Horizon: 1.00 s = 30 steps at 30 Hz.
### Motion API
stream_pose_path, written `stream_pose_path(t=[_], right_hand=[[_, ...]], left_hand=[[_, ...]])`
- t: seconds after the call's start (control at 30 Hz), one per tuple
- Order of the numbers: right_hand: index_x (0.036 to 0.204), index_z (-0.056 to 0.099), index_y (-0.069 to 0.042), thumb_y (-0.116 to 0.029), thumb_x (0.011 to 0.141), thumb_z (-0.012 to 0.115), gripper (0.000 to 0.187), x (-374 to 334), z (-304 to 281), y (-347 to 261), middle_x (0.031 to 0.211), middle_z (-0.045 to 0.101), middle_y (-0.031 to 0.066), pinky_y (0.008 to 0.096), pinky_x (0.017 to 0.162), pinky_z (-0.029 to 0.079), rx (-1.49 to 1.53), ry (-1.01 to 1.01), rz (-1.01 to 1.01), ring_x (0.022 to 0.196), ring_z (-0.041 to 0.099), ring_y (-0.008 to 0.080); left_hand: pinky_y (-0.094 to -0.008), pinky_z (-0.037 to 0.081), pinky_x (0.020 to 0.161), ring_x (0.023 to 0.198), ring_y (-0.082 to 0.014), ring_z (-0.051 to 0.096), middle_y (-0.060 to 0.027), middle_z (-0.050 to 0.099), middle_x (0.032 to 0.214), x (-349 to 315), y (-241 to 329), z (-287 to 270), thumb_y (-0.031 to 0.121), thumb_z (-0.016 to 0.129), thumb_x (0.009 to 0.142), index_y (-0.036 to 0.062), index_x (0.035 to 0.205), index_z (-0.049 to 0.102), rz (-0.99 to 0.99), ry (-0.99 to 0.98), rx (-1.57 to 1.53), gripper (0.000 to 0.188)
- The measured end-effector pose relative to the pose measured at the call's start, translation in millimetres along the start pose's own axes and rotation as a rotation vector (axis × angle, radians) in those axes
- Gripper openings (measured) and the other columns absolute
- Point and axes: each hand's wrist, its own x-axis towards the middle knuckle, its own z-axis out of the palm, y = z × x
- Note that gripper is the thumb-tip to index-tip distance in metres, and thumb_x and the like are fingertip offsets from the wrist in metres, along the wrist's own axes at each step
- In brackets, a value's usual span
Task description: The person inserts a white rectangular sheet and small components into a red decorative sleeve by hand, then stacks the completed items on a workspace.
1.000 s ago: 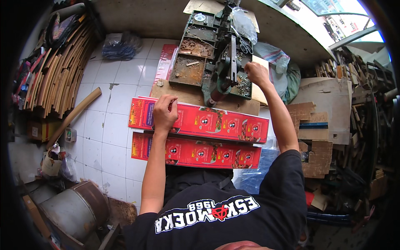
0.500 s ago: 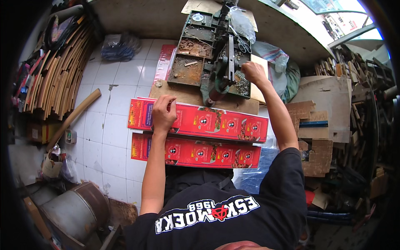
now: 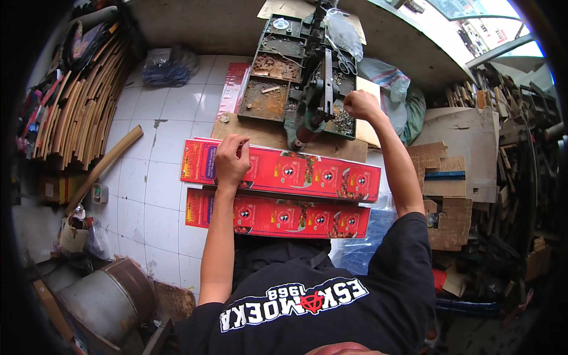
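A long red printed strip (image 3: 273, 171) lies crosswise in front of me, its far edge at the foot of a dark green hand press (image 3: 312, 121). Over its left part rests my left hand (image 3: 232, 158), fingers curled together; anything between them is hidden. A second red strip (image 3: 269, 217) of the same print lies parallel and nearer to my body. My right hand (image 3: 362, 105) is closed just right of the press, at the edge of a compartmented metal tray (image 3: 273, 118). Whatever its fingers hold is too small or hidden to name.
Small metal bits (image 3: 343, 123) lie in the tray, and scissors (image 3: 342, 61) rest farther back. A wooden board (image 3: 254, 131) sits under the press. Stacked brown slats (image 3: 94, 100) stand at left, with a curved tube (image 3: 112, 163) nearby. Cardboard pieces (image 3: 452, 222) lie at right.
My right hand has shifted very slightly toward me beside the press. The left hand and both red strips have hardly moved.
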Motion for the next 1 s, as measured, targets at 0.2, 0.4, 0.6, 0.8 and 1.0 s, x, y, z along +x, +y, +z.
stream_pose_path(t=[0.2, 0.4, 0.6, 0.8, 1.0], right_hand=[[0.082, 0.079, -0.018, -0.017, 0.075, 0.063, 0.017, 3.1, 2.9, 8.8, 0.083, 0.074, 0.0136, 0.0457, 0.072, 0.057, 0.005, 0.042, 0.009, 0.08, 0.072, 0.033], [0.081, 0.078, -0.016, -0.016, 0.077, 0.064, 0.015, 7.5, 8.1, 3.8, 0.084, 0.073, 0.0127, 0.0459, 0.073, 0.057, -0.036, 0.11, 0.033, 0.082, 0.071, 0.033], [0.084, 0.077, -0.016, -0.016, 0.079, 0.063, 0.015, 6.4, 0.9, -0.8, 0.087, 0.073, 0.011, 0.0451, 0.075, 0.056, 0.027, 0.105, 0.026, 0.086, 0.071, 0.0319], [0.086, 0.078, -0.016, -0.02, 0.08, 0.066, 0.014, 2.4, 6.3, -7.0, 0.087, 0.073, 0.0111, 0.0445, 0.075, 0.056, 0.057, 0.104, -0.039, 0.085, 0.071, 0.0319], [0.086, 0.078, -0.015, -0.019, 0.078, 0.064, 0.016, -3.9, -14.9, -6.7, 0.085, 0.073, 0.0123, 0.0461, 0.073, 0.056, -0.07, -0.13, -0.085, 0.083, 0.07, 0.0341]], left_hand=[[-0.039, 0.053, 0.078, 0.087, -0.0312, 0.067, -0.0114, 0.069, 0.096, 1.4, 3.4, 0.5, 0.005, 0.066, 0.087, 0.0047, 0.096, 0.069, -0.024, -0.012, -0.006, 0.01], [-0.0391, 0.053, 0.079, 0.087, -0.0311, 0.067, -0.0113, 0.068, 0.096, 1.7, 3.0, -0.3, 0.005, 0.066, 0.087, 0.0046, 0.096, 0.069, 0.017, 0.002, 0.014, 0.01], [-0.0393, 0.053, 0.079, 0.088, -0.0311, 0.067, -0.0112, 0.068, 0.096, 0.8, 1.1, -1.2, 0.004, 0.066, 0.087, 0.0045, 0.096, 0.07, 0.023, 0.006, 0.012, 0.01], [-0.0388, 0.053, 0.079, 0.087, -0.0306, 0.067, -0.0108, 0.069, 0.096, 1.5, 3.9, 1.2, 0.004, 0.066, 0.087, 0.0047, 0.097, 0.07, -0.018, -0.015, -0.01, 0.011], [-0.0388, 0.053, 0.078, 0.086, -0.0307, 0.067, -0.0108, 0.069, 0.096, 0.3, -1.8, 0.3, 0.004, 0.066, 0.087, 0.0046, 0.097, 0.069, 0.03, 0.006, 0.015, 0.011]])
